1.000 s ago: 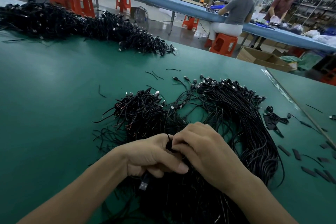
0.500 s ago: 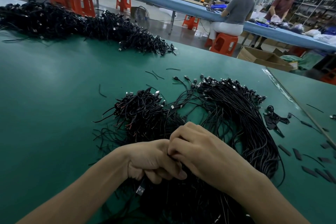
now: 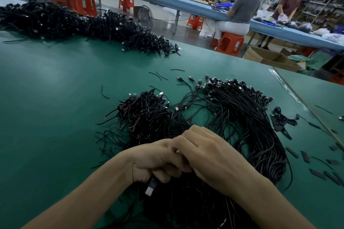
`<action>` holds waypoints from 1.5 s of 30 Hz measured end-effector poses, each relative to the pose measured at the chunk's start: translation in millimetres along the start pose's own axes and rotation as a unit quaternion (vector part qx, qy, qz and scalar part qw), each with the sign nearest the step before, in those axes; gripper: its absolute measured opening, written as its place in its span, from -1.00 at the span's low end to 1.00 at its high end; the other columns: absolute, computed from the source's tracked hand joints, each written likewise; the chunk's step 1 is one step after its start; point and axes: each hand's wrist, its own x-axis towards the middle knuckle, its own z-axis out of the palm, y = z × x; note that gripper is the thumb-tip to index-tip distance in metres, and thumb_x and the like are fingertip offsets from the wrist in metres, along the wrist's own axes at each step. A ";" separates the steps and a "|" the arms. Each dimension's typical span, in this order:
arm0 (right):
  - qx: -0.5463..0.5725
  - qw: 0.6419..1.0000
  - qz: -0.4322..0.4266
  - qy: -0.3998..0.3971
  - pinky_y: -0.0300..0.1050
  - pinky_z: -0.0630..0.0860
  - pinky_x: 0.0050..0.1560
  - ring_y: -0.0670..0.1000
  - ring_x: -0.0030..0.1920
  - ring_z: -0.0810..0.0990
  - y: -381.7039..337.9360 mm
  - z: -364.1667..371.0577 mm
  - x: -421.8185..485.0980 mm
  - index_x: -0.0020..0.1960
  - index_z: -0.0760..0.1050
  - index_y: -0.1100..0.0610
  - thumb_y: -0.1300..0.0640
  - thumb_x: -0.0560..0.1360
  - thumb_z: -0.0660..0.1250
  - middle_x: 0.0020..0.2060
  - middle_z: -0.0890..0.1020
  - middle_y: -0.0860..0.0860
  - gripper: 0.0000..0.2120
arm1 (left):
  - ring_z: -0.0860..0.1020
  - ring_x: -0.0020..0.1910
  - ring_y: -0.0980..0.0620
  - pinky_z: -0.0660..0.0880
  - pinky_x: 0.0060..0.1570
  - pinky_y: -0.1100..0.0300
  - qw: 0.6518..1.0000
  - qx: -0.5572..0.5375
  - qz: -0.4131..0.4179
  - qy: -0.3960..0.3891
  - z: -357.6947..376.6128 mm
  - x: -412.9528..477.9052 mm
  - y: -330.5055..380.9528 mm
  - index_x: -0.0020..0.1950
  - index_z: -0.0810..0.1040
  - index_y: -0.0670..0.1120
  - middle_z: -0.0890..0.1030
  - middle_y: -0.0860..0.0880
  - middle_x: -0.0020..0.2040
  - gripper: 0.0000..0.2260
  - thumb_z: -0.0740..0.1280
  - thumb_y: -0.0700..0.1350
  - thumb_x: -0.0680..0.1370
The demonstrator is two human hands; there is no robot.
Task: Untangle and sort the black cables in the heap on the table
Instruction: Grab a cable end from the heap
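Black cables: one tangled heap on the green table, spreading away from under both hands; its near end is cut off by the bottom edge.
Left hand: clenched on a plug at the heap's near side; the metal tip pokes out under the fist.
Right hand: on top of the heap, lying over the other hand's fingers; its fingertips are hidden, so I cannot tell what it grasps.
Second heap: well beyond the heap, to its left; its left end is cut off.
Black strips: scattered right of the heap, too small to identify.
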 end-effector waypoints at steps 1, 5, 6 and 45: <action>-0.005 1.000 0.018 0.002 -0.17 0.45 -0.14 0.00 -0.19 0.46 1.0 2.3 -0.5 -0.01 0.51 0.11 0.31 0.39 0.32 -0.20 0.54 -0.04 -0.80 | 0.17 -0.56 0.20 0.08 -0.64 0.39 0.999 -0.033 0.018 0.016 1.7 1.1 -0.7 -0.29 0.43 -0.07 0.29 0.04 -0.46 -0.83 0.33 -0.32 0.35; 0.036 0.994 0.092 0.041 -0.22 0.36 -0.16 -0.01 -0.20 0.41 7.0 10.9 -3.1 0.00 0.41 0.08 0.39 0.40 0.40 -0.21 0.49 -0.06 -0.69 | 0.18 -0.55 0.19 0.05 -0.61 0.38 0.978 -0.191 0.070 0.037 8.9 6.1 -1.4 -0.33 0.43 -0.07 0.30 0.05 -0.42 -0.86 0.20 -0.30 0.34; 0.058 0.989 0.114 0.068 -0.24 0.35 -0.16 -0.02 -0.19 0.41 7.4 13.6 -3.1 0.00 0.38 0.06 0.36 0.44 0.38 -0.20 0.48 -0.08 -0.70 | 0.18 -0.55 0.18 0.03 -0.61 0.37 0.971 -0.224 0.081 0.037 10.5 7.0 0.1 -0.32 0.43 -0.07 0.30 0.03 -0.40 -0.90 0.18 -0.24 0.34; 0.663 0.600 0.360 0.267 -0.26 0.47 -0.27 -0.12 -0.32 0.49 -9.6 49.4 0.3 -0.21 0.26 0.10 0.36 0.51 0.37 -0.37 0.57 -0.07 -0.67 | 0.68 0.04 -0.05 0.55 0.10 0.16 0.872 0.056 0.419 0.246 17.4 -2.2 -0.8 0.10 0.56 -0.09 0.73 -0.11 -0.07 -0.75 0.16 0.02 0.66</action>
